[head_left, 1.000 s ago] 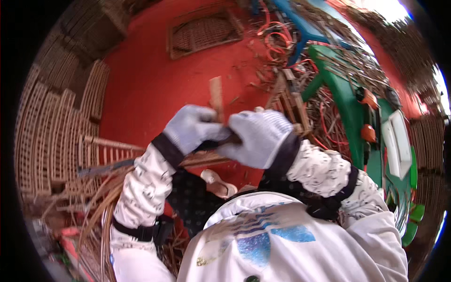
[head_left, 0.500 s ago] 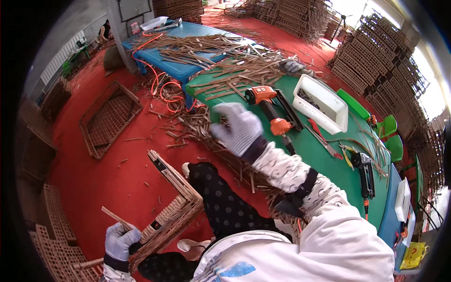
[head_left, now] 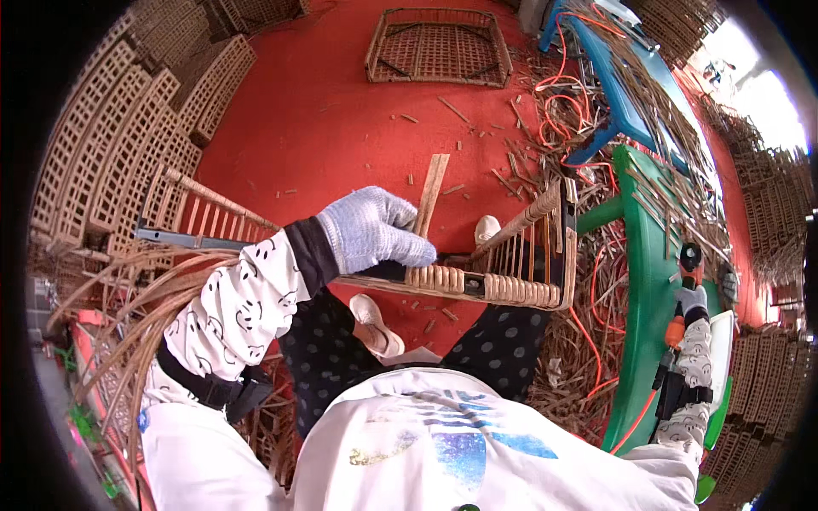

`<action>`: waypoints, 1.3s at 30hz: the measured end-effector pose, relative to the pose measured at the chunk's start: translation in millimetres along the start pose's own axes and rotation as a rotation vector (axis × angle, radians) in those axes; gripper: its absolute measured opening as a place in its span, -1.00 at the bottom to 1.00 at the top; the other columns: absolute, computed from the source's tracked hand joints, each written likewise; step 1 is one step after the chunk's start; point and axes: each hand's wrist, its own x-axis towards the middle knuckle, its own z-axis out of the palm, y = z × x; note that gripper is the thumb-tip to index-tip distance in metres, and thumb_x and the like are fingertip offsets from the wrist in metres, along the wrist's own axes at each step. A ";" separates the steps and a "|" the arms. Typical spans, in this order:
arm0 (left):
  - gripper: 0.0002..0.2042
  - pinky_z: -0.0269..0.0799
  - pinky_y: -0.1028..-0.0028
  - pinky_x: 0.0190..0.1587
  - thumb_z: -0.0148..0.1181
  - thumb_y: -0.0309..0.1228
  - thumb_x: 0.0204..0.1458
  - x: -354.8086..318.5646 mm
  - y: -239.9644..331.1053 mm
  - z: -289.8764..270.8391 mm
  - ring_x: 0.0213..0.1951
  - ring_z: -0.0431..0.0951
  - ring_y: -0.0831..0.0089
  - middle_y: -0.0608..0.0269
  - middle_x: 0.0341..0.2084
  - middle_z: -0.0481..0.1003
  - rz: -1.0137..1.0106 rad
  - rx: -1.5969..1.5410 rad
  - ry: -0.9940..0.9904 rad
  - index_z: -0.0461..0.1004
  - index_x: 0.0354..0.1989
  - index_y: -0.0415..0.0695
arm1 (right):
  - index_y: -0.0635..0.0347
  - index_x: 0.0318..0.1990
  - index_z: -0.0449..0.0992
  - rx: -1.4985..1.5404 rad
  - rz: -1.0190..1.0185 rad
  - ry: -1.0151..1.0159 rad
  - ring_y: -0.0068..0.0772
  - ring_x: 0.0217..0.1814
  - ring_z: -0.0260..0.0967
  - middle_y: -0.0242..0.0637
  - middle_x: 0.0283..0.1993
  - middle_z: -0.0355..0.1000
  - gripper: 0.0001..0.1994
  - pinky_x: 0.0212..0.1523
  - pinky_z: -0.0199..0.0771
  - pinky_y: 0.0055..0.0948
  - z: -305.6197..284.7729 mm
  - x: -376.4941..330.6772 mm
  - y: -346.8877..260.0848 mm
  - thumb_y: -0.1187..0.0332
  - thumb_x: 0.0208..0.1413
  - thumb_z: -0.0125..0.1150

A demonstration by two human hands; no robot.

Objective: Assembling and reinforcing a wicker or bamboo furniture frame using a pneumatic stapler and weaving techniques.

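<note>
The left hand (head_left: pixel 375 232), in a grey knitted glove, is clenched around the wrapped rail of a rattan frame (head_left: pixel 503 272) and also grips two flat cane strips (head_left: pixel 430 194) that stand up from the fist. The frame lies across the person's knees, above the red floor (head_left: pixel 324 111). Its near rail is bound with pale cane windings just to the right of the glove, and thin upright bars go from this rail to a second rail behind it.

The right hand (head_left: pixel 692 298) is far to the right, well apart from the frame. It also has a grey glove and it is grasping an orange and black power tool (head_left: pixel 684 281) that is over the green bench (head_left: pixel 648 281). The fingers are closed on the tool's handle, though the picture is small there. An orange cable (head_left: pixel 635 417) hangs down from the tool along the bench's edge.

Loose cane pieces (head_left: pixel 562 375) lie in a heap between the bench and the person's legs. A finished woven tray (head_left: pixel 439 47) lies flat on the floor further away, and stacks of lattice panels (head_left: pixel 111 153) stand at the left. A blue bench (head_left: pixel 630 94) with more cane is behind the green one.
</note>
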 end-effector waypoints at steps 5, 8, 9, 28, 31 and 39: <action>-0.81 0.25 0.60 -0.55 0.26 -0.35 -0.19 -12.4 -14.2 -1.0 -0.62 0.34 0.69 0.39 -0.71 0.42 0.042 0.013 0.051 0.49 -0.55 -0.24 | 0.16 -0.29 0.30 0.954 -0.124 -0.593 -0.42 -0.63 0.33 -0.33 -0.58 0.33 -0.75 -0.57 0.47 -0.43 -139.3 -137.6 -150.2 0.42 -0.22 0.11; -0.81 0.25 0.59 -0.56 0.26 -0.34 -0.20 -7.3 -16.2 4.1 -0.64 0.33 0.68 0.39 -0.71 0.41 0.082 0.054 0.109 0.49 -0.56 -0.23 | 0.32 -0.34 0.31 0.966 -0.378 -0.761 -0.40 -0.57 0.36 -0.27 -0.55 0.36 -0.75 -0.53 0.42 -0.48 -193.4 -226.3 -224.1 0.38 -0.20 0.12; -0.81 0.25 0.58 -0.56 0.26 -0.34 -0.20 -2.3 -19.0 4.9 -0.64 0.33 0.67 0.38 -0.71 0.41 0.079 0.047 0.103 0.49 -0.57 -0.22 | 0.36 -0.33 0.32 1.010 -0.315 -0.822 -0.39 -0.56 0.36 -0.24 -0.56 0.36 -0.73 -0.53 0.42 -0.47 -204.1 -256.1 -244.9 0.40 -0.21 0.15; -0.77 0.32 0.53 -0.53 0.34 -0.26 -0.27 51.0 2.2 -64.2 -0.68 0.38 0.57 0.28 -0.72 0.46 0.352 0.359 0.263 0.54 -0.59 -0.18 | 0.17 -0.45 0.41 0.823 -0.490 -0.796 -0.55 -0.53 0.29 -0.41 -0.54 0.34 -0.78 -0.49 0.32 -0.51 -197.1 -368.1 -350.4 0.55 -0.34 0.29; -0.74 0.32 0.51 -0.46 0.31 -0.21 -0.25 58.8 4.3 -87.3 -0.62 0.40 0.57 0.28 -0.70 0.46 0.379 0.363 0.321 0.53 -0.58 -0.18 | 0.12 -0.47 0.42 0.764 -0.433 -0.896 -0.57 -0.49 0.29 -0.47 -0.55 0.33 -0.80 -0.45 0.30 -0.53 -199.9 -363.1 -344.7 0.54 -0.32 0.28; -0.75 0.31 0.46 -0.51 0.26 -0.24 -0.21 60.2 3.5 -36.5 -0.64 0.39 0.55 0.23 -0.74 0.42 0.420 0.349 0.469 0.48 -0.64 -0.21 | 0.23 -0.39 0.42 0.639 -0.483 -0.905 -0.52 -0.47 0.32 -0.37 -0.48 0.38 -0.77 -0.42 0.33 -0.51 -170.4 -350.4 -337.4 0.57 -0.30 0.26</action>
